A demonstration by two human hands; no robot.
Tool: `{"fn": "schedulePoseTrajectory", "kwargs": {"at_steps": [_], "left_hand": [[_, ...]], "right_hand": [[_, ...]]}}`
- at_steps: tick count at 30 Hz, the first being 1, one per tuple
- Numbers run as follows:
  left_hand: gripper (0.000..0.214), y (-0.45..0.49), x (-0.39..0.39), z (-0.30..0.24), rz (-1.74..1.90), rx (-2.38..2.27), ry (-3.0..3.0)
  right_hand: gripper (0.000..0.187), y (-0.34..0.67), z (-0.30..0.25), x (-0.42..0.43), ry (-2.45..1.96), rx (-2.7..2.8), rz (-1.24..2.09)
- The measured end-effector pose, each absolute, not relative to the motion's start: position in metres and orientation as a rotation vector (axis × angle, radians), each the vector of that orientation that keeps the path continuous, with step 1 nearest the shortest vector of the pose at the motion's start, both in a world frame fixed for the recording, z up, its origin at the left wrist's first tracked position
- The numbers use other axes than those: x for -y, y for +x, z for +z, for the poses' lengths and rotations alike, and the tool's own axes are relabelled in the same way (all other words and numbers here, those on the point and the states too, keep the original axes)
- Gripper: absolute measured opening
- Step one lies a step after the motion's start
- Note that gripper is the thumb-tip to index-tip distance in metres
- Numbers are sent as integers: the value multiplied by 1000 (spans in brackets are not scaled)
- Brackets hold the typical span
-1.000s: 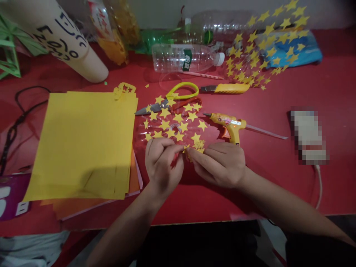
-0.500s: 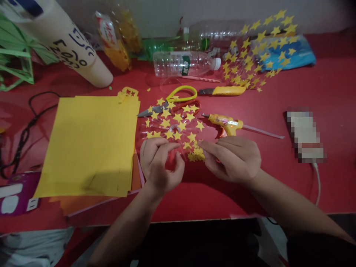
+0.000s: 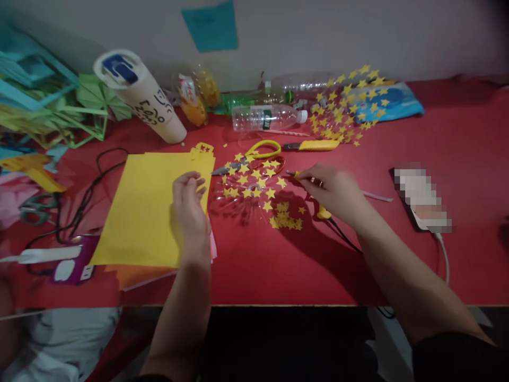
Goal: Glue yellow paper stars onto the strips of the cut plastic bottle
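Observation:
My right hand [image 3: 334, 191] is closed around the front body of a yellow hot glue gun [image 3: 324, 213] on the red table, its nozzle pointing left and its black cord trailing toward me. My left hand [image 3: 191, 209] hovers over the right edge of a stack of yellow paper [image 3: 147, 207]. Its fingers are loosely bent and apart, with nothing visible in them. Between the hands lies a clear cut plastic bottle piece [image 3: 254, 187], its splayed strips dotted with yellow stars. Loose yellow paper stars [image 3: 287, 217] are heaped just in front of it.
Behind the starred piece are scissors [image 3: 264, 148] and a yellow utility knife [image 3: 318, 145]. Plastic bottles [image 3: 262, 118], another starred piece [image 3: 342, 109] and a tumbler [image 3: 147, 101] line the back. A phone [image 3: 421, 199] lies right; another yellow glue gun [image 3: 34, 172] is left.
My right hand has moved up and right from the loose stars onto the glue gun. My left hand has shifted left over the yellow paper, its fingers loosening. The view has swung left and up.

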State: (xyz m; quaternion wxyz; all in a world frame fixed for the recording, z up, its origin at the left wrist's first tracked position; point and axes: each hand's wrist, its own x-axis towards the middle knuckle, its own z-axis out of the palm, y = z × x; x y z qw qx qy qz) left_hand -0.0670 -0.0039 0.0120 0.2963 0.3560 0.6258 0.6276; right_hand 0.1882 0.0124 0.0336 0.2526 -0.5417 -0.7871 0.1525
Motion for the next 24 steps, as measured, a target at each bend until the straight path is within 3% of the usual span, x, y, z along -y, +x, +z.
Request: {"fn": "schedulePoseTrajectory", "kwargs": {"at_steps": [7, 15, 24], "left_hand": [[33, -76, -9, -6, 1345, -1510, 728], [36, -80, -10, -6, 1275, -1485, 720], [24, -65, -5, 1, 1112, -1370, 632]], "right_hand": [[22, 174, 15, -11, -1555, 2202, 767], [24, 152, 10, -6, -1567, 2114, 711], [17, 132, -5, -13, -1572, 1944, 779]]}}
